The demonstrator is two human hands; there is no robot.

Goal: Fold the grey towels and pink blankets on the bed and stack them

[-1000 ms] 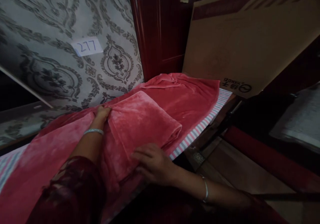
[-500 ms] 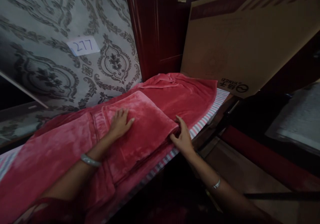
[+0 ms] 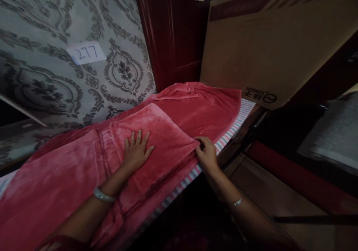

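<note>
A plush red blanket (image 3: 167,139) lies along a narrow bed-like surface, with part of it folded back into a flat panel in the middle. My left hand (image 3: 137,152) rests flat on that panel, fingers spread and holding nothing. At the panel's right corner, my right hand (image 3: 207,153) pinches the blanket's edge between thumb and fingers. Below the blanket a striped sheet (image 3: 223,139) shows along the near edge. Each wrist wears a silvery bangle.
A large cardboard box (image 3: 246,46) stands at the far right end, beside a dark red door (image 3: 170,27). Patterned wallpaper (image 3: 123,68) covers the wall behind, bearing a paper label (image 3: 86,52) marked 277. A grey stack (image 3: 332,131) sits at right.
My left hand has slid slightly down and right over the panel, its fingers spreading wider. My right hand's fingers have closed more tightly on the blanket's corner.
</note>
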